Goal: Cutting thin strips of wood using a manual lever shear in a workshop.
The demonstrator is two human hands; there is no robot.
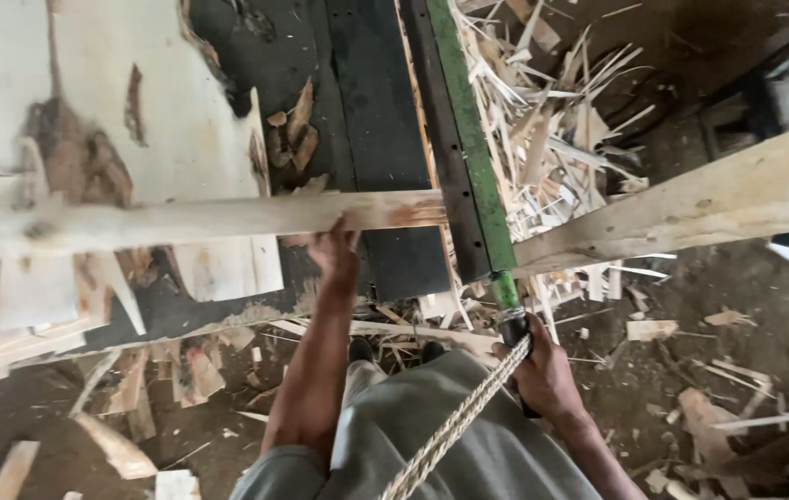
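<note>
My left hand (336, 252) presses its fingers on the near edge of a long pale veneer strip (181, 220) that lies across the dark machine bed (376, 139). My right hand (547, 375) is closed around the black grip at the end of a green lever blade (473, 139) that runs away from me across the bed. A twisted rope (454, 426) runs from the lever's end down toward my body. Another pale strip (690, 204) extends to the right of the blade.
A broad sheet of veneer with dark knots (89, 111) covers the bed at left. Heaps of wood slivers (552, 120) lie behind the blade. Offcuts (163, 370) and chips litter the dirt floor (746, 315) around my feet.
</note>
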